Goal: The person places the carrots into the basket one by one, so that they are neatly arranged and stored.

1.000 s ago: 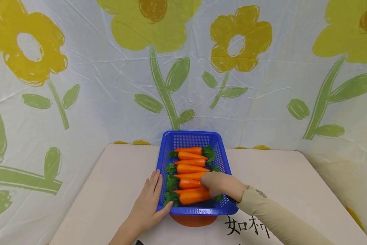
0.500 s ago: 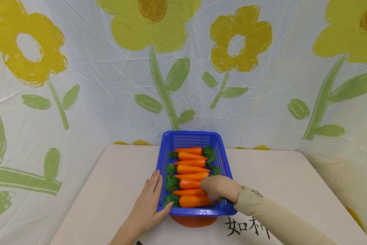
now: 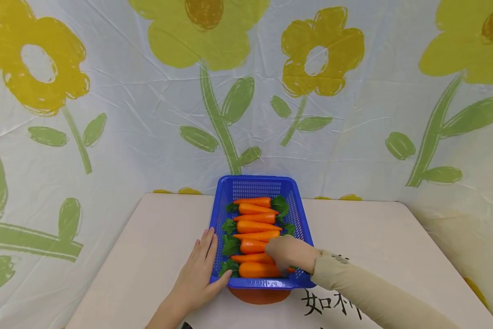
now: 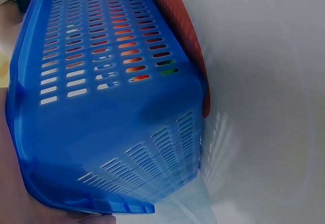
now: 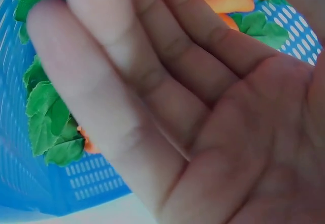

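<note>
A blue perforated basket (image 3: 267, 283) holds a row of orange carrots (image 3: 259, 226) with green leafy tops, lying crosswise. My left hand (image 3: 198, 274) rests along the basket's left rim near its front corner, fingers straight. In the left wrist view, that hand (image 4: 25, 203) lies at the basket's edge. My right hand (image 3: 285, 251) reaches down into the basket over the right ends of the front carrots. Seen from the right wrist, its fingers (image 5: 101, 102) are extended with nothing in the palm; leafy tops (image 5: 53, 120) lie beside them. Its fingertips are hidden in the head view.
The basket stands on a pale table (image 3: 353, 228), over a reddish-brown round shape (image 3: 260, 296). Black written characters (image 3: 324, 304) mark the tabletop at the front right. Behind it hangs a cloth (image 3: 353, 137) with a flower print.
The front carrot, tilted before, now lies level with its tip showing right of my hand. My right hand has shifted slightly left. The left hand has stayed in place.
</note>
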The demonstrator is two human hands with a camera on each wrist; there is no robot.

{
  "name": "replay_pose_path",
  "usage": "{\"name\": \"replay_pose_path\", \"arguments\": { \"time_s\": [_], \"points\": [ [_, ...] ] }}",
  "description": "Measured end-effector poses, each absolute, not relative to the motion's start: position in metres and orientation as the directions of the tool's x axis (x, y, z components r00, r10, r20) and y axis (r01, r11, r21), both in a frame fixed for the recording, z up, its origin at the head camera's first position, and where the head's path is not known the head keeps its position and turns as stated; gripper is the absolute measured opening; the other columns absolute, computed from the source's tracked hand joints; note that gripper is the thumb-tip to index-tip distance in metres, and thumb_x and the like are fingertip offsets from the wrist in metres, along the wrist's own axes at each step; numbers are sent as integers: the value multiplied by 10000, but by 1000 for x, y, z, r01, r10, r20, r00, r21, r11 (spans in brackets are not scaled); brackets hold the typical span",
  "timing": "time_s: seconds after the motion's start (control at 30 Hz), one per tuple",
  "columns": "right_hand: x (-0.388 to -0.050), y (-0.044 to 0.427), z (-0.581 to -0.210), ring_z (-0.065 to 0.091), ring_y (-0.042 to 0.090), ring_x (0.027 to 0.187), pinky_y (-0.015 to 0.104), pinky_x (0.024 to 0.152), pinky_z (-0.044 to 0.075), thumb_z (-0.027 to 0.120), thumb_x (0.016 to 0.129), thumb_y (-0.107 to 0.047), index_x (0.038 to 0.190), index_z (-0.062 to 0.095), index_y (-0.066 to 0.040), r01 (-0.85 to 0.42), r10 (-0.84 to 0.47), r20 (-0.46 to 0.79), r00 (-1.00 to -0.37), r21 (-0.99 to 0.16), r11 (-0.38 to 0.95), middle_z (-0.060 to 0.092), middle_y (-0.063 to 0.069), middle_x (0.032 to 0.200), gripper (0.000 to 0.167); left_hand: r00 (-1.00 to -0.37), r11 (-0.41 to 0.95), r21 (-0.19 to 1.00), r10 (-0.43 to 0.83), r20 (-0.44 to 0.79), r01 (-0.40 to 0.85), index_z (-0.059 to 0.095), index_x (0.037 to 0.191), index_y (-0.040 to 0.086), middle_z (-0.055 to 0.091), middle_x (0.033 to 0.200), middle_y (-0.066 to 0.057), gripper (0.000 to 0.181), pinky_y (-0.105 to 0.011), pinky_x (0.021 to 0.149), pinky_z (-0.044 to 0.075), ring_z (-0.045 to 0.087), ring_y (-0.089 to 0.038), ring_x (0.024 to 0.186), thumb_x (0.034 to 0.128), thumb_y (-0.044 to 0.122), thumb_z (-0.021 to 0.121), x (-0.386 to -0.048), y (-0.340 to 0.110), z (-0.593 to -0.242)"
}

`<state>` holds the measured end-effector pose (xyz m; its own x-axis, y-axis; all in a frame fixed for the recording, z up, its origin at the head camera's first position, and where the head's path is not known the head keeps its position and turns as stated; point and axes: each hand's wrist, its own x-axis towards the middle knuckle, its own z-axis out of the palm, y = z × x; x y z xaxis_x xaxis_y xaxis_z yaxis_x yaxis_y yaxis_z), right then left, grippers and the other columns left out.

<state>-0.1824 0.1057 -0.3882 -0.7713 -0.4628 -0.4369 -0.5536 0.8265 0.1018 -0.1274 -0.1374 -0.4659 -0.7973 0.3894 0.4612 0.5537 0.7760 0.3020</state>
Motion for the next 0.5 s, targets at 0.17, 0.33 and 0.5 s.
{"name": "replay_pose_path", "arguments": {
  "time_s": [0.17, 0.33, 0.5],
  "points": [
    [-181, 102, -392, 480, 135, 635, 248, 610, 538, 867, 722, -88, 794, 637, -157, -594, -495, -416, -762, 148, 790, 536, -29, 710, 250, -799, 779, 300, 390, 457, 551, 312, 1502, -93, 197, 1615, -220, 885, -413, 1222, 93, 214, -356, 1482, 906, 471, 644, -128, -137, -466],
    [-182, 100, -394, 499, 136, 631, 264, 626, 555, 827, 782, -98, 828, 644, -151, -594, -498, -403, -768, 156, 789, 552, -19, 707, 196, -800, 779, 300, 389, 456, 550, 312, 1503, -92, 197, 1615, -220, 883, -428, 1220, 108, 210, -351, 1485, 908, 473, 639, -129, -137, -467],
    [-184, 100, -395, 543, 136, 607, 281, 639, 566, 759, 870, -164, 855, 682, -138, -611, -521, -373, -768, 181, 771, 599, -13, 709, 83, -800, 777, 304, 389, 457, 551, 313, 1501, -94, 201, 1614, -220, 884, -414, 1223, 91, 214, -355, 1483, 908, 473, 640, -129, -137, -467]
  ]
}}
